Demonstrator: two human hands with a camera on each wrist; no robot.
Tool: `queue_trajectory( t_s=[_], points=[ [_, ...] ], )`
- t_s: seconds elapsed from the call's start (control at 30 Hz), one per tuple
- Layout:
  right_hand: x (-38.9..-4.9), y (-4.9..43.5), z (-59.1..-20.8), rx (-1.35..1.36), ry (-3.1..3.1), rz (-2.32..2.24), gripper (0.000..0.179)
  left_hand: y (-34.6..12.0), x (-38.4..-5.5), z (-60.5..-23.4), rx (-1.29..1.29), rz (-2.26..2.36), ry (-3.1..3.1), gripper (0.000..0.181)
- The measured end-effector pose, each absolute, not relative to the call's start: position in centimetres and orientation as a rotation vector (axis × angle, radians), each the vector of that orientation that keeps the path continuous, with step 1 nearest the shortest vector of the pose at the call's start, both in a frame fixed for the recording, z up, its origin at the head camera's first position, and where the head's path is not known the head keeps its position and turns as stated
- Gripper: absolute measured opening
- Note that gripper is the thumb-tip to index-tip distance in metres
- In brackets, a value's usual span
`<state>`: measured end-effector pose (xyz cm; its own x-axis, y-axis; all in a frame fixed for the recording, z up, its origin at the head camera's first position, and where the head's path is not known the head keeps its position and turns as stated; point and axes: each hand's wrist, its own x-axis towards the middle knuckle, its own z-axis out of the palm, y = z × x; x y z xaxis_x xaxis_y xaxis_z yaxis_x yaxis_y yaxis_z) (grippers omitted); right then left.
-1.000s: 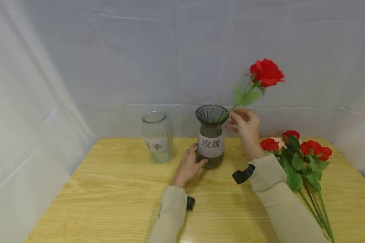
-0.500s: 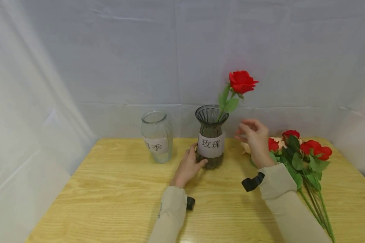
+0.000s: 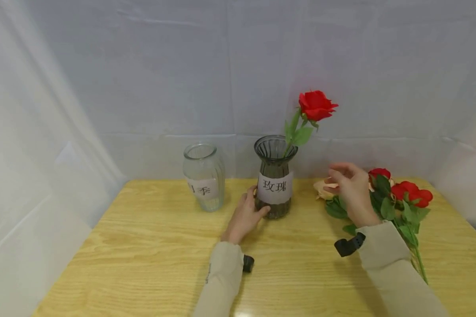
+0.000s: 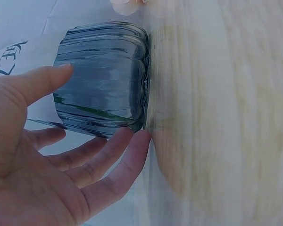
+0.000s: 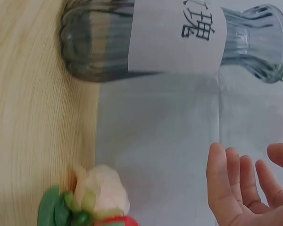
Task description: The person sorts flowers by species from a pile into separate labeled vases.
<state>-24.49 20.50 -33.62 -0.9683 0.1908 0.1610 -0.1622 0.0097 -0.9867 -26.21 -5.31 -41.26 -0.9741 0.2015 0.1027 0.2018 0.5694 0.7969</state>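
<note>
A smoked-glass vase with a paper label stands upright on the table. My left hand holds it low down, the thumb across its front and the fingers curved at its left side; the left wrist view shows those fingertips beside the base. One red rose leans to the right in this vase, its stem end inside the glass. My right hand is in the air right of the vase with loosely bent fingers and nothing in them. In the head view it overlaps part of the flowers on the table.
A clear glass vase, also labelled, stands to the left with no flower in it. Several red blooms, green leaves and a pale peach flower lie at the right. White sheeting hangs behind the wooden table.
The right hand has let go of the red rose, which has settled further left in the smoked vase. That hand has then moved right, towards the lying flowers. The left hand has stayed put.
</note>
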Motion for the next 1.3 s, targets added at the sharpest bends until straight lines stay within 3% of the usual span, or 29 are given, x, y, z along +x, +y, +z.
queue_trajectory(
  t_s=[1.17, 1.3],
  points=[
    [-21.2, 27.8, -35.0, -0.034, -2.254, 1.957, 0.004, -5.3, -26.4, -41.5, -0.389, -1.404, -2.787, 0.065],
    [-20.7, 28.3, -35.1, -0.039, -2.39, 1.809, 0.015, -5.3, -26.4, -41.5, -0.378, -1.413, -2.787, 0.066]
  ],
)
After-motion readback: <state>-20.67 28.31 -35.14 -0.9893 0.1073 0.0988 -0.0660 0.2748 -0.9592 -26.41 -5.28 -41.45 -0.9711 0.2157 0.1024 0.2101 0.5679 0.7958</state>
